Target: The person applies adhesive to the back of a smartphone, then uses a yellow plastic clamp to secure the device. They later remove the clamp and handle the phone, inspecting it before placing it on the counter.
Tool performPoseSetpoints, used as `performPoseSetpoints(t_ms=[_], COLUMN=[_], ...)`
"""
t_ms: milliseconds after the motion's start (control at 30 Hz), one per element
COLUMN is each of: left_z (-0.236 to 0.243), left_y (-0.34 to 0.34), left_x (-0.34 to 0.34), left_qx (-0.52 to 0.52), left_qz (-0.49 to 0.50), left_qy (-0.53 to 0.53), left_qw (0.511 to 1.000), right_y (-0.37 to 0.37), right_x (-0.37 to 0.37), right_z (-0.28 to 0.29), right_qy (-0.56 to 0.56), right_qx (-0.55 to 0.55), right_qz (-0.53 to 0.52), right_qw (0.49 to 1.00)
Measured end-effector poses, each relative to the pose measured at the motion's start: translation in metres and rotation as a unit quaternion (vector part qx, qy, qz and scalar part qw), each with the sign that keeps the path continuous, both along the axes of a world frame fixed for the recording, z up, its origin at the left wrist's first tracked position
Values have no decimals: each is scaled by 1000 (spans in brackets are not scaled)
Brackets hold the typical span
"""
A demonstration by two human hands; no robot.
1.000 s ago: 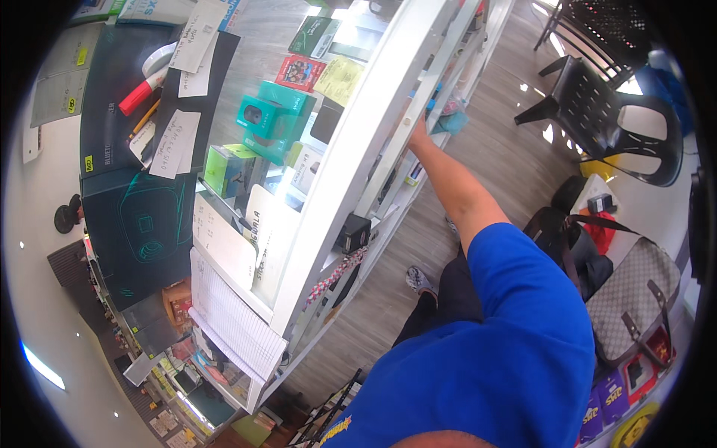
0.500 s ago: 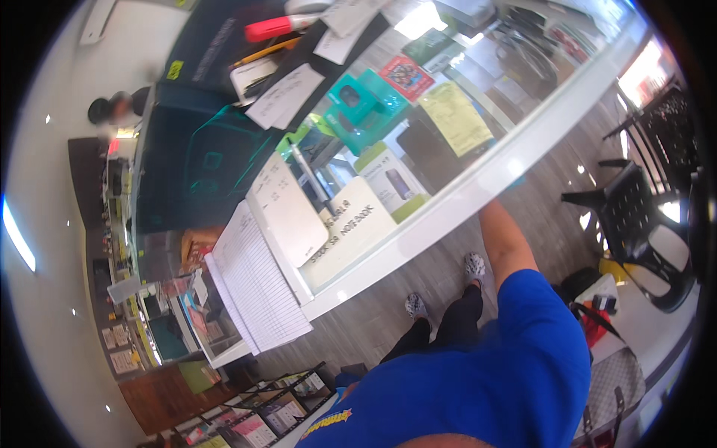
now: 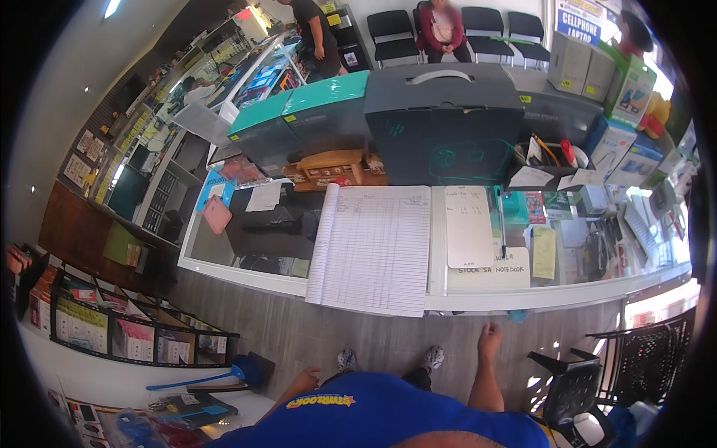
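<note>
My right hand hangs in front of the glass counter, just below its white front edge. Its fingers are curled in, with no object visible in them. Low at my left side is my left hand, fingers loosely stretched and holding nothing. An open ruled notebook lies on the counter, its lower edge jutting past the front. Just right of it lie a white handwritten card and a pen.
Large dark boxes and a black pen holder line the counter's back. A black plastic chair stands at right. Shelves of packaged goods stand at left. Beyond the counter, one person sits and another stands.
My view has swung from a steep tilt to level, facing the counter squarely. Both hands now show; earlier the right hand was hidden at the counter edge and the left was out of sight.
</note>
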State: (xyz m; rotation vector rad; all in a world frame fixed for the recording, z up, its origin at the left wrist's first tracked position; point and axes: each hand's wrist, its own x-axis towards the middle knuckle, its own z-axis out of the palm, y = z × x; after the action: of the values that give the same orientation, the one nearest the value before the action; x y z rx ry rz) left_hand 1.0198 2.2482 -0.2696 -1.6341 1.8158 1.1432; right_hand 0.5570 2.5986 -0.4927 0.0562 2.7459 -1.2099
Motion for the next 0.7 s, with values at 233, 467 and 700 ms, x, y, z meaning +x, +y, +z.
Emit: performPoseSetpoints(t_ms=[233, 467, 700], left_z=[-84, -173, -190], left_y=[-88, -160, -276], left_x=[78, 244, 439], left_qx=[-200, -108, -223], left_qz=[78, 180, 289], left_qy=[101, 130, 141], left_qw=[971, 969, 920], right_y=[-92, -281, -497], right_x=[140, 215, 339], right_z=[49, 59, 88], right_qy=[-251, -219, -246], right_qx=[133, 167, 138], right_qz=[389, 422, 499], right_qw=[877, 864, 819])
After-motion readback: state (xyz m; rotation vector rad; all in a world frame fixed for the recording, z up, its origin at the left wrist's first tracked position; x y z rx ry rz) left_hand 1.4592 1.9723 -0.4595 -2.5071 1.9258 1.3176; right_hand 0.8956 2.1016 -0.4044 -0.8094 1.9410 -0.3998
